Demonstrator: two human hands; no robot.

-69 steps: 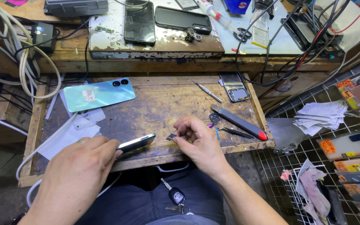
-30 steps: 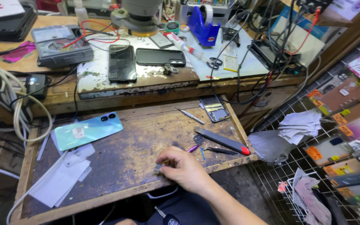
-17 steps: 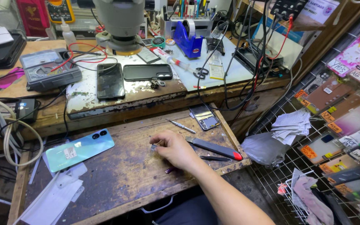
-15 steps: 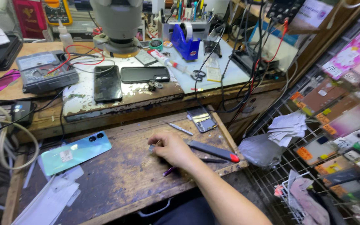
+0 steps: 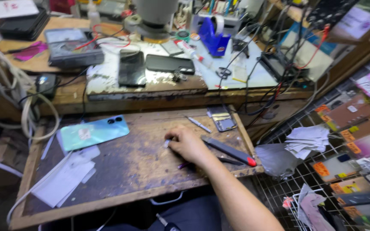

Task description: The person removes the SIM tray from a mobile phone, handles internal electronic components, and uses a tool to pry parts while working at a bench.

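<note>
My right hand point(image 5: 190, 145) rests on the worn wooden work tray point(image 5: 142, 171), fingers pinched on a small pale piece point(image 5: 166, 143) at its fingertips. A thin purple tool point(image 5: 184, 164) pokes out from under the wrist. Just right of the hand lies a black tool with a red tip point(image 5: 228, 150). A light blue phone back point(image 5: 93, 132) lies to the left on the tray, next to white paper sheets point(image 5: 63, 177). My left hand is out of view.
Tweezers point(image 5: 198, 124) and a small phone part point(image 5: 222, 119) lie at the tray's far edge. The raised bench behind holds two dark phones point(image 5: 131, 68) point(image 5: 170, 64), a blue tape dispenser point(image 5: 214, 35), scissors point(image 5: 224, 72) and cables. A wire rack point(image 5: 347, 171) of packets stands right.
My left hand, which held a dark phone, has left the view. My right hand has slid further onto the tray. The view has tilted up toward the bench.
</note>
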